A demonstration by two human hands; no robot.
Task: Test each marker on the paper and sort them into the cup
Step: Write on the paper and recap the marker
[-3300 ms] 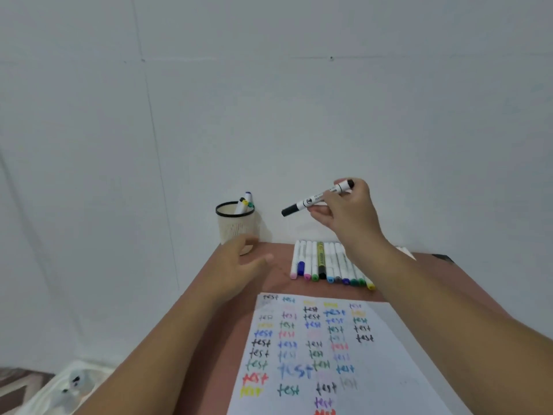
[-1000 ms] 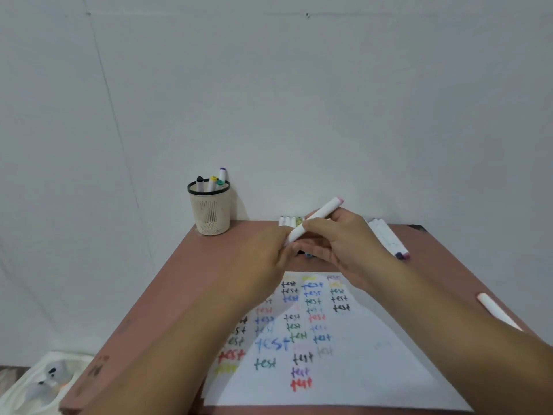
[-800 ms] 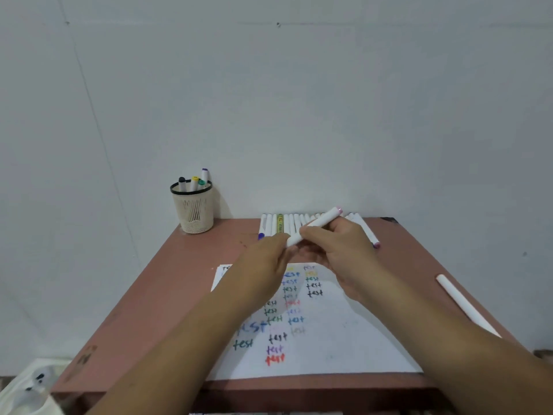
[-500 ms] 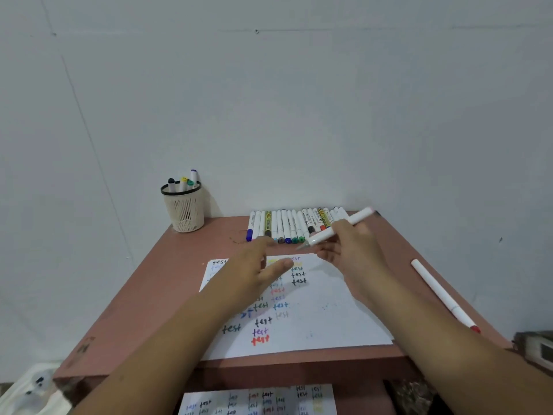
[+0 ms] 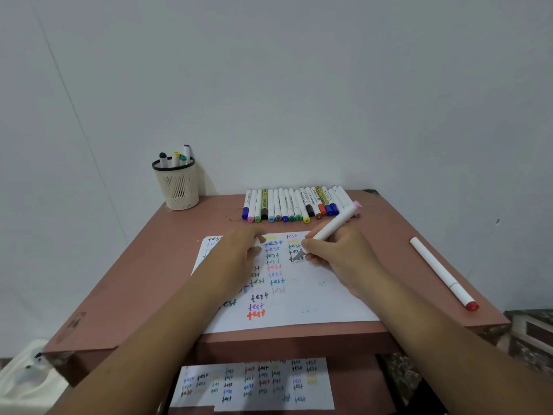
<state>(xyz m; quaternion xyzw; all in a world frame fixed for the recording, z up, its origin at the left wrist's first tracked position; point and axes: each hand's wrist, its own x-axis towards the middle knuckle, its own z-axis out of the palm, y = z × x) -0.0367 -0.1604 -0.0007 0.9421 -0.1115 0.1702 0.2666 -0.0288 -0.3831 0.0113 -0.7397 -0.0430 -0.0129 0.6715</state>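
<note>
My right hand [image 5: 338, 256] grips a white marker [image 5: 332, 227] with a pink rear cap, its tip touching the white paper [image 5: 317, 298] beside the rightmost column of "test" words. My left hand [image 5: 239, 256] rests on the paper's left part, fingers curled; a small white piece shows at its fingertips, and I cannot tell what it is. A row of several capped markers [image 5: 296, 205] lies at the table's back. The cream mesh cup [image 5: 177, 187] at the back left holds several markers.
A long white marker with a red cap [image 5: 441, 272] lies alone on the right side of the reddish table [image 5: 143, 271]. A second written sheet [image 5: 254, 384] lies on a lower shelf. The white wall stands right behind the table.
My right hand lowered the marker from above the row of markers to the paper. My left hand came down onto the sheet. The camera tilted down.
</note>
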